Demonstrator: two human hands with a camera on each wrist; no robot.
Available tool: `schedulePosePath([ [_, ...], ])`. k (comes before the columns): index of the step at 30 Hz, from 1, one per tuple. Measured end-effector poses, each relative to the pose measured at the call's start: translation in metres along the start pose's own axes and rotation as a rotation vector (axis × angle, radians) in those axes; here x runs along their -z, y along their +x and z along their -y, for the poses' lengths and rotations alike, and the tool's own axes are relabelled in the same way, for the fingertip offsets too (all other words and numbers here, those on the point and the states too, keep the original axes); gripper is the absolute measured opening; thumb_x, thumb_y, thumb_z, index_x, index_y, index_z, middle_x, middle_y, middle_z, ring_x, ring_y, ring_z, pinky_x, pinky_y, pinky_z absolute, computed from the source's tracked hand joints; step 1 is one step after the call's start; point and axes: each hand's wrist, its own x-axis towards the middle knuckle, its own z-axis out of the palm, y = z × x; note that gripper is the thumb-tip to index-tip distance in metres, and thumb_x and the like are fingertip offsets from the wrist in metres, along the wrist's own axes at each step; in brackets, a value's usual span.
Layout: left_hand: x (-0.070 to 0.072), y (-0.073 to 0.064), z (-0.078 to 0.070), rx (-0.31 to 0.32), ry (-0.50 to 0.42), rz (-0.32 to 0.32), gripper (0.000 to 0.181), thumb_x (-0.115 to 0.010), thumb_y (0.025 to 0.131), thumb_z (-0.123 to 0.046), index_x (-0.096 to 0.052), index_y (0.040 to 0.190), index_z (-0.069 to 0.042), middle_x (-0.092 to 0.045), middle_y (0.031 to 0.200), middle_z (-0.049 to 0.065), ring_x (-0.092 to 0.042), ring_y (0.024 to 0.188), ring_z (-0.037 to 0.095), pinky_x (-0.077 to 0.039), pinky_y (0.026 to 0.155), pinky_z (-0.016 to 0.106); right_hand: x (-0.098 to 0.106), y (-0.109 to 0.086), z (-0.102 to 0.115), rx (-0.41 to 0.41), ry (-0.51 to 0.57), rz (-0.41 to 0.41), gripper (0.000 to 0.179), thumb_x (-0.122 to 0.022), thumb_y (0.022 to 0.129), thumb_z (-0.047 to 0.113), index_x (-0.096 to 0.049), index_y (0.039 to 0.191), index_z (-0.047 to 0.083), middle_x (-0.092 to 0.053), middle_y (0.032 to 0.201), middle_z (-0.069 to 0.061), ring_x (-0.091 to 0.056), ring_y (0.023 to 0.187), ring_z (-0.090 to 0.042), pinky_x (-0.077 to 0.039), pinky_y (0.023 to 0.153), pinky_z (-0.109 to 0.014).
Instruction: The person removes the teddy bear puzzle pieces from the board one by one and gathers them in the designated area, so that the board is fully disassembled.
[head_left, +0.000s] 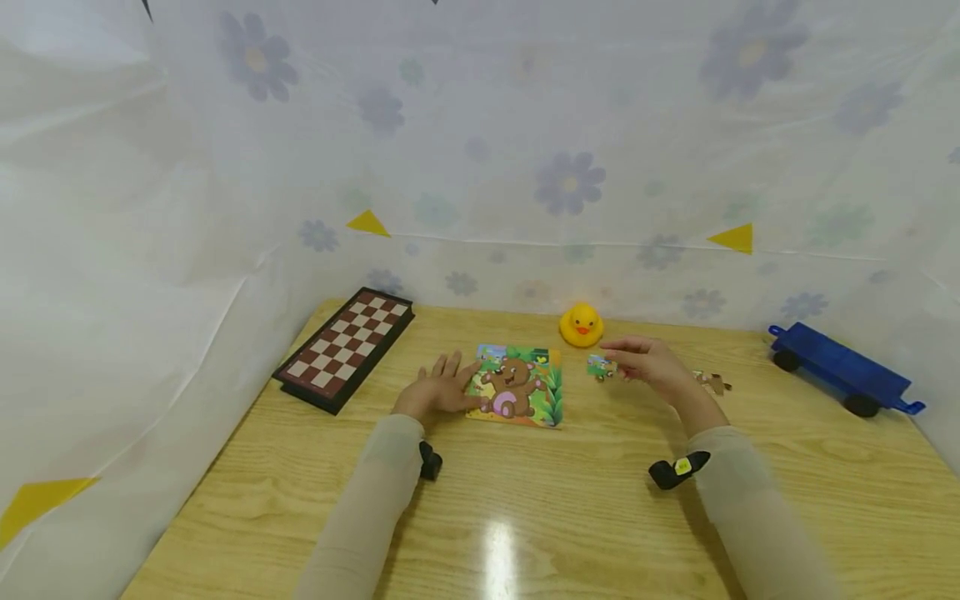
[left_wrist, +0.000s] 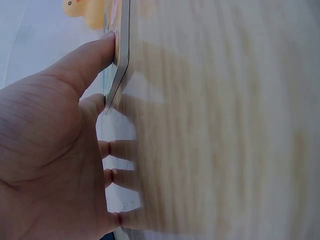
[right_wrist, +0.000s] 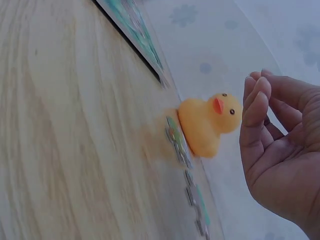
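A bear picture board [head_left: 517, 387] lies flat on the table, its thick edge showing in the left wrist view. My left hand [head_left: 441, 390] rests at its left side, with the thumb [left_wrist: 92, 57] on the board and the other fingers spread down to the tabletop. My right hand [head_left: 651, 363] is raised over a small jigsaw piece [head_left: 602, 367] to the right of the board. In the right wrist view its fingers are loosely bent, tips close together, and nothing shows between them; jigsaw pieces [right_wrist: 177, 140] lie on the table below.
A yellow rubber duck [head_left: 581, 325] sits behind the board. More jigsaw pieces [head_left: 712, 382] lie beyond my right wrist. A checkered game board [head_left: 348, 346] is at the left and a blue toy wagon [head_left: 843, 367] at the right. Flowered white sheeting [head_left: 495, 125] encloses the wooden table.
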Motion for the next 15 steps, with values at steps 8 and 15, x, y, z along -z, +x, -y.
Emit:
schedulePosePath([
  [8, 0.006, -0.010, -0.006, -0.009, 0.001, 0.016, 0.082, -0.045, 0.091, -0.062, -0.003, 0.153, -0.031, 0.016, 0.157, 0.010, 0.015, 0.143, 0.030, 0.005, 0.110, 0.059, -0.049, 0.027, 0.000, -0.026, -0.014, 0.071, 0.043, -0.059, 0.095, 0.017, -0.052, 0.128, -0.010, -0.062, 0.092, -0.007, -0.055, 0.063, -0.011, -0.051, 0.064, -0.029],
  [15, 0.008, -0.013, -0.007, -0.016, 0.010, 0.015, 0.079, -0.043, 0.093, -0.060, -0.003, 0.154, -0.029, 0.015, 0.157, 0.011, 0.014, 0.143, 0.031, 0.004, 0.111, 0.059, -0.085, 0.043, -0.003, -0.063, -0.015, 0.141, 0.041, -0.058, 0.095, 0.015, -0.052, 0.128, -0.010, -0.060, 0.086, -0.013, -0.055, 0.061, -0.011, -0.051, 0.060, -0.026],
])
